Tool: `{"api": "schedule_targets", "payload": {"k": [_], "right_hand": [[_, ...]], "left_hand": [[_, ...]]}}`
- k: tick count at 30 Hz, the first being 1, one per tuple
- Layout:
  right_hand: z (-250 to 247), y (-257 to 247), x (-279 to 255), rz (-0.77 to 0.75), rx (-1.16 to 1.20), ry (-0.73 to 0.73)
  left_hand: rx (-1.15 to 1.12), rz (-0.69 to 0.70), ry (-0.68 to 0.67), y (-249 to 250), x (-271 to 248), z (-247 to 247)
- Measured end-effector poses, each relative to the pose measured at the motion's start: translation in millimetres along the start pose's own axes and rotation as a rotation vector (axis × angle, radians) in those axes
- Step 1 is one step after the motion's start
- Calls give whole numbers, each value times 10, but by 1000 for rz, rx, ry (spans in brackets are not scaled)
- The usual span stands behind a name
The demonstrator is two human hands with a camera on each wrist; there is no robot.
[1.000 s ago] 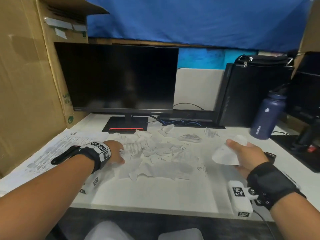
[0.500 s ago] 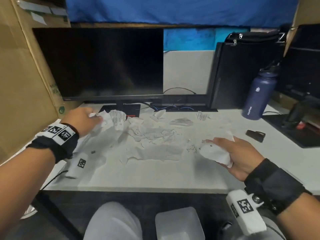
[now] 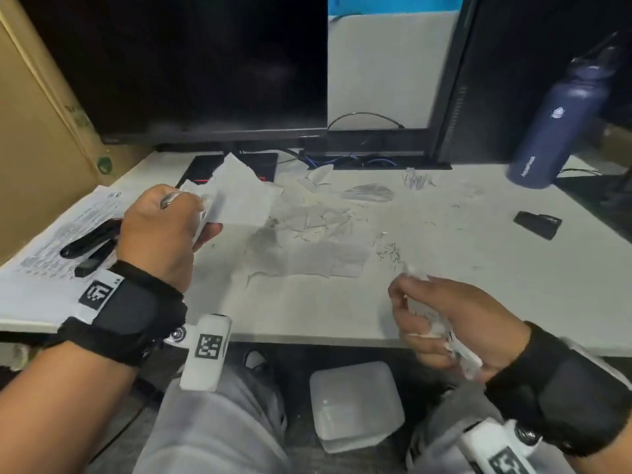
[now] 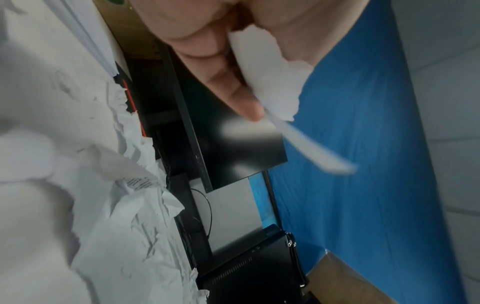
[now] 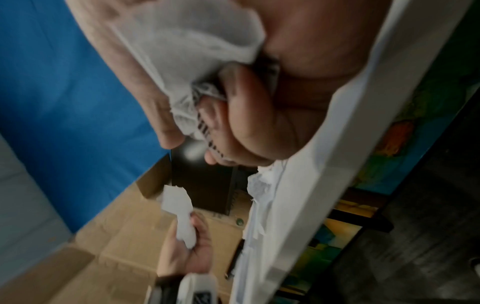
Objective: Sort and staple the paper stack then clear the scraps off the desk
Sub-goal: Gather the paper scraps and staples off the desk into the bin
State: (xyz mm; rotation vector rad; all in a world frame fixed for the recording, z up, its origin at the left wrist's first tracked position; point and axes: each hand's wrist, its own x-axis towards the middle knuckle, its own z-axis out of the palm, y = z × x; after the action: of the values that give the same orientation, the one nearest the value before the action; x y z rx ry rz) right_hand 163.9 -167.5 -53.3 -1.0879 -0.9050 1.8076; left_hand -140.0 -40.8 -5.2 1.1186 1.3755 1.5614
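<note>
My left hand [image 3: 178, 220] grips a bunch of torn white paper scraps [image 3: 236, 193] lifted above the left part of the desk; the left wrist view shows the scraps [image 4: 270, 82] pinched between thumb and fingers. My right hand [image 3: 441, 323] is at the desk's front edge, curled round crumpled scraps [image 3: 431, 319], seen close as a printed wad [image 5: 192, 67] in the right wrist view. More torn scraps [image 3: 307, 241] lie in the desk's middle. The paper stack [image 3: 44, 268] lies at the left with a black stapler [image 3: 92, 241] on it.
A black monitor [image 3: 191, 63] stands at the back, a computer tower [image 3: 513, 80] and a navy bottle [image 3: 561, 121] at the right. A small black object [image 3: 537, 224] lies on the desk's right. A white bin [image 3: 355, 405] sits under the desk between my knees. A cardboard box [image 3: 37, 131] walls the left.
My left hand has lifted a bunch of scraps off the pile and drawn them back toward me. My right hand has pulled its wad back to the desk's front edge, above the bin.
</note>
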Motion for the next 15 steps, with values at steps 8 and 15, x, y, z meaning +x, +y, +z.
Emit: {"api": "schedule_targets", "payload": {"k": [8,15], "right_hand": [[76,374,204,124,-216,-224],[-46,948,288,234,-248,-203]], "left_hand": [[-112,-162,-384,-130,-688,242],[534,-316,-1315,-984,-1337,438]]}}
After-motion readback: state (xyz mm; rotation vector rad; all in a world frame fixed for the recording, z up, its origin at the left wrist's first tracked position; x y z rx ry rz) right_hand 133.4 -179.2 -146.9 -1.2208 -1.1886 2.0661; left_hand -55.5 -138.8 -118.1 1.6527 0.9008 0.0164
